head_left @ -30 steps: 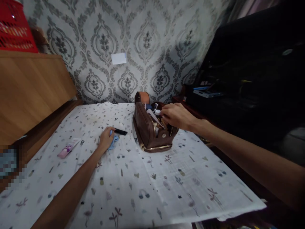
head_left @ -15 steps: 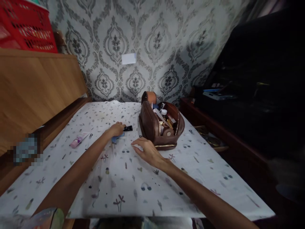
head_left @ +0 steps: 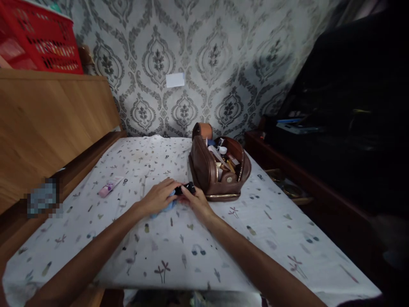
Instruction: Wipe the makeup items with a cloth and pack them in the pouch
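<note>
Both of my hands meet over the middle of the cloth-covered surface. My left hand (head_left: 159,197) is closed on one end of a small, glossy black object (head_left: 189,187), whose exact kind I cannot make out. The thumb and fingers of my right hand (head_left: 200,204) grip its other end. A crumpled light-blue cloth (head_left: 166,208) shows beneath my left hand; whether the fingers hold it is hidden. Just right of and beyond my hands stands an unzipped brown toiletry bag (head_left: 220,170), filled with tubes, a white-capped item and other cosmetics.
A pink-and-white tube (head_left: 110,186) lies to the left on the patterned white sheet (head_left: 179,264). A wooden panel (head_left: 54,128) with a red basket (head_left: 47,47) borders the left side. Wallpaper closes off the back, and a dark red ledge (head_left: 287,166) runs along the right.
My left hand has brought the black object nearer and to the right, and the blue cloth has shifted with it. My right hand, previously apart, has closed on the object. The view has shifted slightly.
</note>
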`<act>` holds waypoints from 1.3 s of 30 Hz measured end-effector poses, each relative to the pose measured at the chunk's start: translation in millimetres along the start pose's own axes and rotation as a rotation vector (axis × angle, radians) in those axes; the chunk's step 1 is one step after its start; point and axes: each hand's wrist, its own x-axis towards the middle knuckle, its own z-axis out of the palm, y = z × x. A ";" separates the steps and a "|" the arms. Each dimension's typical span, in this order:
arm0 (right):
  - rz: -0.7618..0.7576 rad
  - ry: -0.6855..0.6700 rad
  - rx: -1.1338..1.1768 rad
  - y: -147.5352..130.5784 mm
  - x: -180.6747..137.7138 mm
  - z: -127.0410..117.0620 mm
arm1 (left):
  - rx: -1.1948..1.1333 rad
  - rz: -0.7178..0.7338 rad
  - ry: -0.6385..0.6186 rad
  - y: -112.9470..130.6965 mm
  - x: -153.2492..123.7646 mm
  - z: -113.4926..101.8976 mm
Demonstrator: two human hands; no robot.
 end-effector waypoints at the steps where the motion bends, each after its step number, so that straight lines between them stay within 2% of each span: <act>1: 0.015 0.005 0.030 -0.3 -1.8 0.3 | -0.067 -0.003 0.008 -0.1 -6.1 0.5; 3: 0.053 0.010 0.092 -0.8 -4.6 0.2 | -0.168 -0.062 0.057 -7.2 -16.0 -0.8; 7: 0.133 0.055 0.238 -1.3 -6.9 -1.4 | -0.256 -0.317 0.196 -33.9 -28.7 -5.9; 9: 0.149 0.083 0.286 -2.1 -6.9 -2.2 | -0.272 -0.386 0.211 -43.7 -32.0 -7.0; 14: 0.158 0.113 0.341 -6.8 -7.9 -2.7 | -0.498 -0.400 0.065 -44.7 -33.3 -4.8; 19: 0.201 0.107 0.313 -7.3 -10.1 -3.6 | -0.684 -0.398 0.072 -36.1 -32.7 2.2; 25: 0.199 0.081 0.259 -6.1 -12.0 -3.2 | -0.556 -0.357 0.120 -35.9 -32.0 7.1; 28: 0.182 0.056 0.231 -9.1 -14.5 -0.2 | -0.548 -0.413 0.159 -35.9 -30.3 8.7; 34: 0.169 0.059 0.201 -11.0 -16.9 1.8 | -0.642 -0.537 0.098 -33.4 -29.2 7.0; 39: 0.181 0.091 0.227 -7.5 -14.2 -3.3 | -0.716 -0.439 0.117 -31.9 -29.7 3.0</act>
